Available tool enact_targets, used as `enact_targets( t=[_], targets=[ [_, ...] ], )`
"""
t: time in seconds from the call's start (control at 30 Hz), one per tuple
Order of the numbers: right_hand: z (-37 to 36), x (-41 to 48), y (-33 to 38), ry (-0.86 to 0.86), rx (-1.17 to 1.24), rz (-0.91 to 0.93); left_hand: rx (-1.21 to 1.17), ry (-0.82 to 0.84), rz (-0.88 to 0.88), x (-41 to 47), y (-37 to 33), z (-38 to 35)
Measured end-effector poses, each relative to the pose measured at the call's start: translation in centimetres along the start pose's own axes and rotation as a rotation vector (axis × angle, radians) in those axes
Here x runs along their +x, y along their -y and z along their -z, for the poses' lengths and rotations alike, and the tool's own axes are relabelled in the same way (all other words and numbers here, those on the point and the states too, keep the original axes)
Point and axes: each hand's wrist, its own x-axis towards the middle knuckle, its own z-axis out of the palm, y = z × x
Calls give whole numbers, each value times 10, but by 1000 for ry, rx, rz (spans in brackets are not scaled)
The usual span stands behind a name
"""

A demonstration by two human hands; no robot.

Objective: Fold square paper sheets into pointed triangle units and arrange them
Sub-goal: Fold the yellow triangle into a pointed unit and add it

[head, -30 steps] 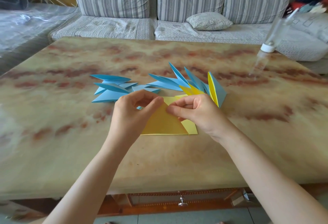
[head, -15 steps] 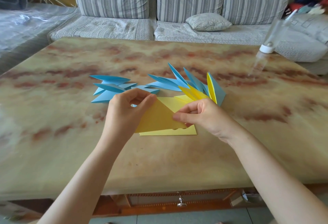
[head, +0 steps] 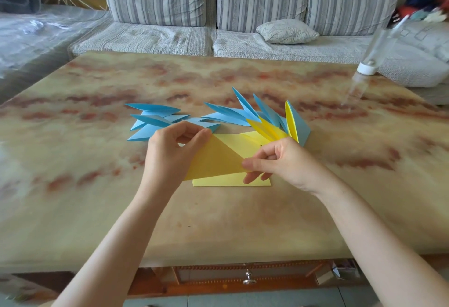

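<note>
A yellow paper folded into a triangle (head: 213, 161) is lifted a little above the table. My left hand (head: 170, 153) pinches its top corner, and my right hand (head: 279, 161) pinches its right corner. Under it lies a stack of flat yellow square sheets (head: 230, 181). Several finished blue pointed units (head: 150, 122) lie to the left behind my hands. More blue units (head: 243, 112) and yellow units (head: 269, 131) stand fanned out at the back right.
The marbled table top (head: 97, 197) reaches to a near edge with a drawer knob (head: 247, 280) below it. A clear bottle with a white cap (head: 366, 66) is at the far right. A striped sofa with a cushion (head: 286, 31) stands behind.
The folded yellow triangle has been lifted off the stack and turned. My right hand has slid from the middle of the paper to its right corner. My left hand has kept its pinch on the top.
</note>
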Motion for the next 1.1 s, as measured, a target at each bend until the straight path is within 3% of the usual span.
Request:
enact_targets(
  t=[0.43,0.57,0.73,0.9,1.1],
  targets=[
    [1,-3,-5,-84,-338,31,-35,-43,89,4,3,5],
    [10,-2,-9,-156,-275,64,-64,-12,90,5,1,9],
    [27,-8,-3,-18,-188,28,-12,-3,98,7,2,9],
    [21,-3,-2,-160,5,83,-4,47,77,3,3,4],
    [-9,6,-4,-156,42,115,44,157,19,-9,-1,-22]
  ],
)
